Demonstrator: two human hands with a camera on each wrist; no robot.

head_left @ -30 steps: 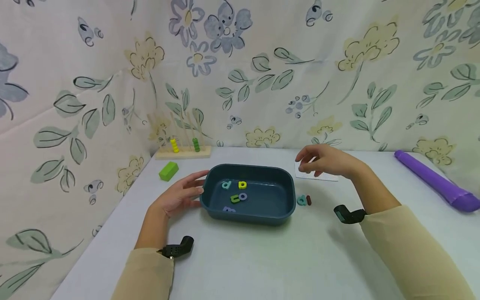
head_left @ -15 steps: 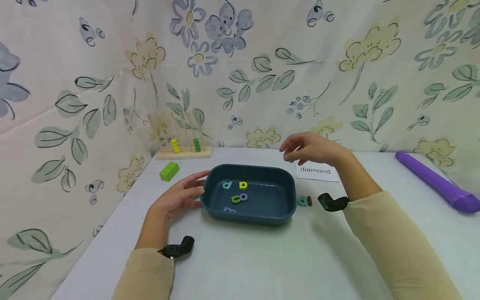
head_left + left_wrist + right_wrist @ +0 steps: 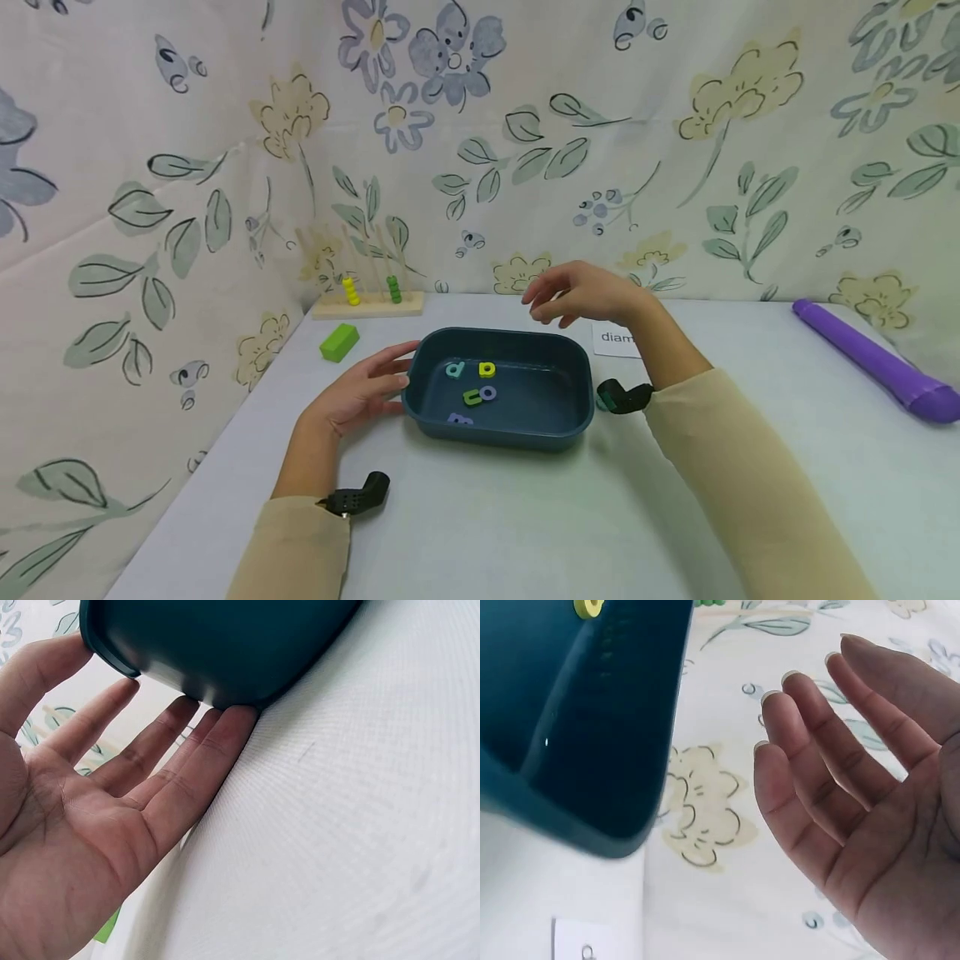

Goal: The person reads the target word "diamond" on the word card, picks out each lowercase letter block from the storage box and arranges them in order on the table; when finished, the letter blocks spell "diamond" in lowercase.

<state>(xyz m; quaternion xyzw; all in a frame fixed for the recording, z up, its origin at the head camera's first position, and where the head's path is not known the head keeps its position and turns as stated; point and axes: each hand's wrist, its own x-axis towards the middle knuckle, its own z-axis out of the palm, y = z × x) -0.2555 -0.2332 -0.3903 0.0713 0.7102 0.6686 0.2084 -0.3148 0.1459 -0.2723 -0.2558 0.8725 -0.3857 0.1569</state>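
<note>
A dark teal plastic bin (image 3: 510, 435) stands on the white table. Inside it lie several small letters: a teal d (image 3: 454, 369), a yellow one (image 3: 487, 369), a green u (image 3: 472, 397), a purple ring-shaped o (image 3: 488, 392) and a purple one (image 3: 460, 419). My left hand (image 3: 360, 392) rests its extended fingertips against the bin's left wall, plain in the left wrist view on the bin (image 3: 217, 652). My right hand (image 3: 588, 292), fingers loosely bent and holding nothing, hovers above the bin's far right corner. In the right wrist view the palm (image 3: 885, 847) shows bare beside the bin.
A white card (image 3: 615, 339) printed "diam...", partly covered by my right arm, lies right of the bin. Beside the bin, a teal letter (image 3: 601, 403) is mostly hidden by the wrist camera. A green block (image 3: 339, 342), a bead stand (image 3: 367, 306) and a purple tube (image 3: 870, 358) lie farther out.
My right hand has moved left and slightly up, from over the card to above the bin's far right corner. The left hand and bin stay put.
</note>
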